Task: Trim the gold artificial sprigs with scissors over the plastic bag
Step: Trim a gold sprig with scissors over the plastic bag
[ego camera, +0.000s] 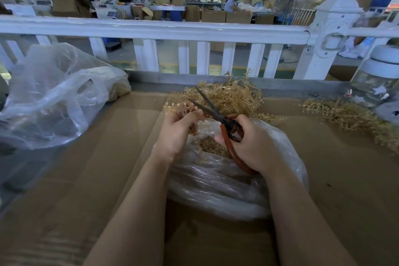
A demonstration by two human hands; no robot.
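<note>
Below me, a cardboard-covered table point(86, 157) carries a clear plastic bag point(216, 190) at centre, with a heap of gold sprigs point(233, 95) just behind it. My right hand point(252, 144) grips red-handled scissors point(218, 119), blades parted and pointing away over the bag. My left hand point(177, 134) pinches one gold sprig point(183, 107) beside the blades, above the bag's mouth.

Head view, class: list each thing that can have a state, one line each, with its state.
Scissors: blades open, held by right hand.
Sprig: held by left hand, uncut.
Bag: mouth open, gold trimmings inside.
Left bag: open, slumped.
Jar: lidded, upright.
</note>
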